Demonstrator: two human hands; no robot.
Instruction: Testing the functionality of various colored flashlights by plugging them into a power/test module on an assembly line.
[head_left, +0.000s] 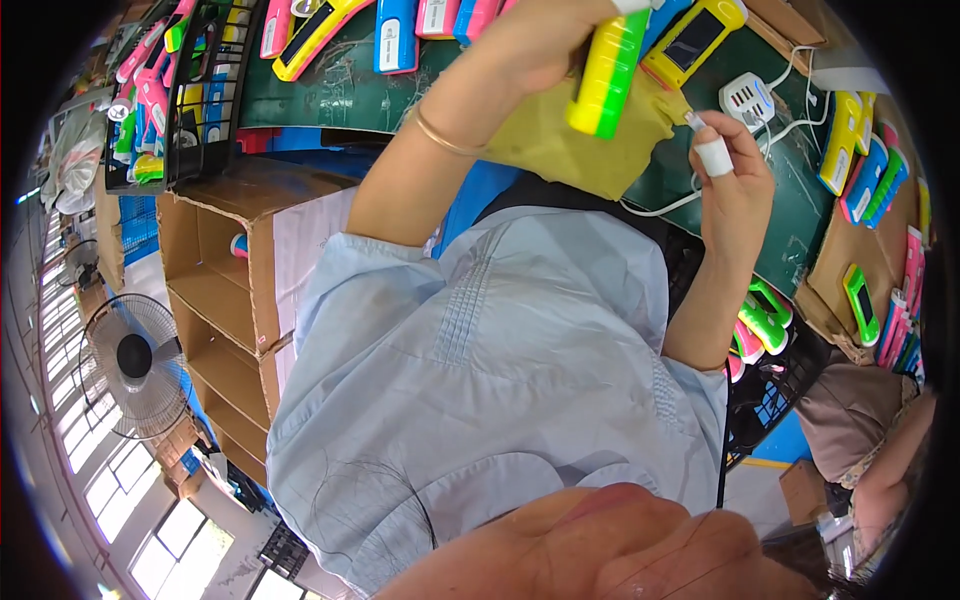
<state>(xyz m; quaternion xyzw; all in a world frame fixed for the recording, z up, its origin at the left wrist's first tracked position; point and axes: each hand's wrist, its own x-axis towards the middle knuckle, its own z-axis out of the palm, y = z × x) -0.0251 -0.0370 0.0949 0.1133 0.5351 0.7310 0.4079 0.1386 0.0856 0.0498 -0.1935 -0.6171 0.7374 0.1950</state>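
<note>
The left hand (545, 45) is closed around a yellow-and-green plastic gadget (603, 75), gripping its upper end so the body hangs down and slightly left over a yellow cloth (590, 150) spread on the dark green table (330, 90). A thin gold bangle (445, 135) sits on that wrist. The right hand (735, 190) is loosely curled — its forefinger, wrapped in a white finger guard (713, 157), pinches the plug end of a white cable (775, 120) just right of the gadget's lower end; plug and gadget are near but apart. The cable runs back to a white charging block (748, 97) on the table, beside a yellow gadget with a dark screen (693, 40).

More of the same gadgets lie around (pink, blue, yellow, green): a row along the table's far edge (395, 35), some along the right side (865, 170), some in a black wire basket (165, 100) on the left and a black crate (770, 390) on the right. A cardboard shelf box (225, 300) stands to the left, with a floor fan (135, 360) beyond it. The pale blue shirt (500, 380) fills the middle of the view.
</note>
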